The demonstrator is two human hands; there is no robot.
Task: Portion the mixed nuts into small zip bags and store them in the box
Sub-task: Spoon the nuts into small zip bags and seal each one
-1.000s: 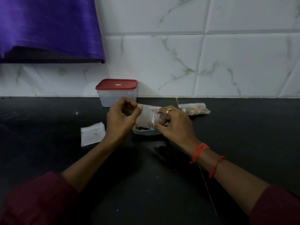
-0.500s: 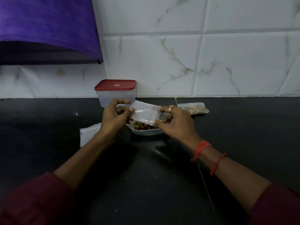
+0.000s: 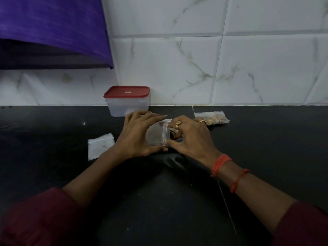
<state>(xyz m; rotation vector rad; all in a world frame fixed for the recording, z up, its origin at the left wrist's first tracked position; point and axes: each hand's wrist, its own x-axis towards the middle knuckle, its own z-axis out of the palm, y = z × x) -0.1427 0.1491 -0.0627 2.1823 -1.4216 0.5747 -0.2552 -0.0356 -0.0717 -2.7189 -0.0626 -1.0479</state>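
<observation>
Bag (image 3: 157, 134) held mid-counter, in front of the lidded box (image 3: 127, 102) — left hand (image 3: 138, 135) pinches its far and near edges, right hand (image 3: 190, 137) pinches the zip end (looks empty). Risk: slick film slips, mouth collapses — a portion would scatter on the counter (image 3: 159, 201).

the worktop (image 3: 53, 174) is black with a few pale specks. the wall tiles (image 3: 266, 68) are white, veined in grey-green like marble. the cloth (image 3: 49, 23) is purple with fine darker streaks. the box (image 3: 127, 108) is cloudy translucent white under a red lid (image 3: 126, 91). the held zip bag (image 3: 157, 134) is clear and looks grey against the dark behind it. the stack of bags (image 3: 100, 145) is whitish and see-through. the filled bag (image 3: 204, 114) shows tan and yellowish nuts (image 3: 214, 119). the sleeves (image 3: 35, 219) are dark maroon. orange-red thread bands (image 3: 221, 164) circle the right wrist, and the right hand (image 3: 191, 137) wears gold rings (image 3: 178, 123).
</observation>
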